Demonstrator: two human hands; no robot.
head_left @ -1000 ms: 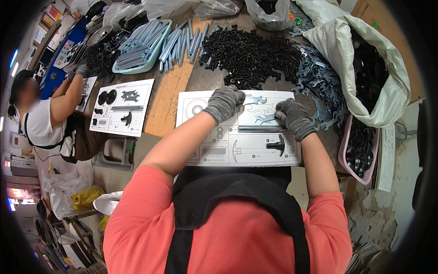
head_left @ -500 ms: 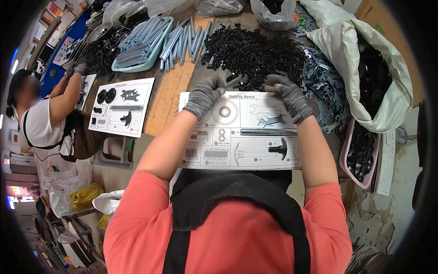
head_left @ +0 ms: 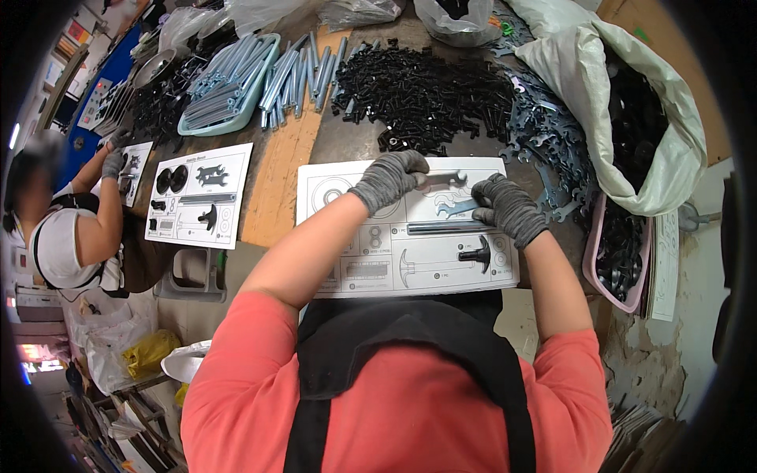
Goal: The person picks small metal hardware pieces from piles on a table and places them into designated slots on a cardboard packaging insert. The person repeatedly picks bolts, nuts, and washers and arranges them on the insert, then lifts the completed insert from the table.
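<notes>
My left hand (head_left: pixel 392 181), in a grey knit glove, grips one end of a dark, slightly blurred open-end wrench (head_left: pixel 447 180) above the printed parts card (head_left: pixel 319 229). My gloved right hand (head_left: pixel 511 211) is over the card's right side with its fingers curled; whatever they hold is hidden. Close to those fingertips, a bluish open-end wrench (head_left: pixel 456 209) lies on its printed outline. Below it a silver metal tube (head_left: pixel 447 228) lies across the card. A black T-shaped knob (head_left: pixel 476 255) rests lower down on another drawing.
Black bolts (head_left: pixel 426 91) are heaped behind the card, with loose wrenches (head_left: pixel 552 142) to their right. Metal tubes fill a teal basket (head_left: pixel 272 79) at far left. A white sack (head_left: pixel 568 47) and pink bin (head_left: pixel 593 264) stand right. A co-worker (head_left: pixel 71 229) works at left.
Both hands have come back toward me from the bolt heap onto the card. The left now shows a wrench over the printed outlines; the right has moved beside the wrench on the card.
</notes>
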